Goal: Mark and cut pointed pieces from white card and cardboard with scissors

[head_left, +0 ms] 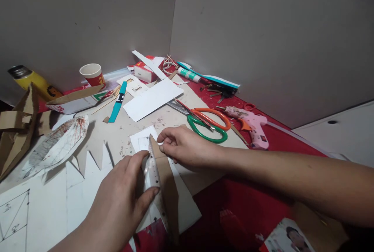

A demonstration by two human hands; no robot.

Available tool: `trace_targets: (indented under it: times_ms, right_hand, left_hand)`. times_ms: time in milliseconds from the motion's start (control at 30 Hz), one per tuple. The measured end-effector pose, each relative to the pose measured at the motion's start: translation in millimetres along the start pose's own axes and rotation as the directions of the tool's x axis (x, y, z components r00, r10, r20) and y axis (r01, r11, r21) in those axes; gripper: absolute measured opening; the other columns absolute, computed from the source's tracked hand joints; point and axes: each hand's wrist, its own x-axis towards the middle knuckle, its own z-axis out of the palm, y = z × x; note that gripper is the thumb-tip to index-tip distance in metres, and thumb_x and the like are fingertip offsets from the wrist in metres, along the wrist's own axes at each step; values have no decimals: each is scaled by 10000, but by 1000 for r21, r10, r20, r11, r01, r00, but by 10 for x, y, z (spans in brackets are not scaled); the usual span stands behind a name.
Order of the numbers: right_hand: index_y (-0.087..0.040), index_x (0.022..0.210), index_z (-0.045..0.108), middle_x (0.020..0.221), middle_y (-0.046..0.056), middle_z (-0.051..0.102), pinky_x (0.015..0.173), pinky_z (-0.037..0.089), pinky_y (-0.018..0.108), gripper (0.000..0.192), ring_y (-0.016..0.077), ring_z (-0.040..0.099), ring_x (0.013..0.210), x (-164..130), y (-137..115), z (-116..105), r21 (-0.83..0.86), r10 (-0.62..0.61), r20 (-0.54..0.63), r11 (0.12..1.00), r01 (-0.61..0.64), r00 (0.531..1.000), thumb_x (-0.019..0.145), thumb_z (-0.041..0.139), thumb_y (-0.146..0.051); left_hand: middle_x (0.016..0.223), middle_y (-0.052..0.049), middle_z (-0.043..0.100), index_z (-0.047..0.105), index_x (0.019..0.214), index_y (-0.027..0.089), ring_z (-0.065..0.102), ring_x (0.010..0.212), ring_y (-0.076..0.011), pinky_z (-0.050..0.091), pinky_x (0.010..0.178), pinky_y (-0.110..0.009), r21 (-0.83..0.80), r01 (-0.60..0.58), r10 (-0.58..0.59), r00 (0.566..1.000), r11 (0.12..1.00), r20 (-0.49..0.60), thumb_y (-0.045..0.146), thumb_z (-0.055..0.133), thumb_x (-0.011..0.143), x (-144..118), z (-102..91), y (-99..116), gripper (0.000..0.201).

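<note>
Left hand (122, 193) pressing clear ruler (152, 170), right hand (184, 146) pinching cardboard strip (165, 178)

Two plain grey walls (263, 29) meet in a vertical corner at 12 o'clock, just behind the surface. Both are bare and matte, with a few small dark marks on the left one. The surface (280, 139) wears a red cover, visible along its 3 o'clock edge and toward 6 o'clock. A white panel (344, 131) with one small dark hole sits at 3 o'clock, below the right wall. Light is even and dim, shadows soft.
</note>
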Motion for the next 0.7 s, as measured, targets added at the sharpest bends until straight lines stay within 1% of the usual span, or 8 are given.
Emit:
trace_targets:
  times_ms: [133,267,367,467,533,600,633,700]
  right_hand:
    - [-144,964,588,565,-62,526,436,398,197,154,98,512,453,8,-8,-5,126,76,80,988,-86,994,854,492,-94]
    - [-165,868,591,494,-67,523,334,322,179,117,79,410,355,27,-31,-34,235,159,194,951,-203,968,838,490,-114]
    - [-167,788,591,494,-64,523,335,323,166,102,69,424,368,34,-35,-54,252,161,226,943,-217,961,825,511,-116]
    - [-165,731,587,469,-73,495,341,280,155,92,60,403,380,23,-26,-51,250,130,271,948,-200,954,794,545,-112]
    - [-165,724,579,450,-89,461,349,240,153,89,52,367,384,3,-18,-36,277,101,299,942,-188,949,782,553,-103]
    - [-165,732,565,461,-100,441,363,226,151,79,44,342,396,-25,-8,-20,325,74,306,929,-177,949,788,568,-109]
    - [-164,742,559,484,-101,445,374,234,147,72,42,346,413,-40,-2,-15,351,51,301,922,-161,952,793,585,-121]
    - [-165,775,556,549,-92,472,408,294,139,69,45,384,456,-71,15,-12,402,-13,300,908,-114,954,805,618,-169]
  left_hand:
    - [1161,-91,657,394,1329,280,645,1045,-280,552,798,-427,-124,144,-142,990,982,22,202,619,828,15,31,29,555]
    - [1249,-103,607,352,1382,295,630,1045,-277,540,801,-432,-190,179,-179,984,965,17,246,628,834,32,41,51,615]
    - [1270,-105,579,328,1413,303,614,1032,-274,525,796,-426,-205,211,-209,977,956,33,267,630,839,49,47,48,650]
    - [1206,-83,586,363,1397,310,603,981,-253,502,807,-416,-262,266,-258,964,928,63,274,631,834,63,47,50,625]
    - [1112,-48,595,386,1376,322,600,897,-218,488,800,-396,-345,325,-310,945,881,100,269,630,832,66,40,64,599]
    - [1010,-5,590,391,1366,337,587,822,-179,477,794,-368,-459,376,-350,926,805,143,256,631,832,68,26,90,591]
    - [957,15,584,391,1360,340,578,793,-163,474,785,-349,-530,393,-367,916,751,160,251,635,833,71,16,106,588]
    - [867,44,571,389,1350,334,561,758,-140,473,743,-297,-679,408,-397,899,610,183,249,657,829,87,-9,134,591]
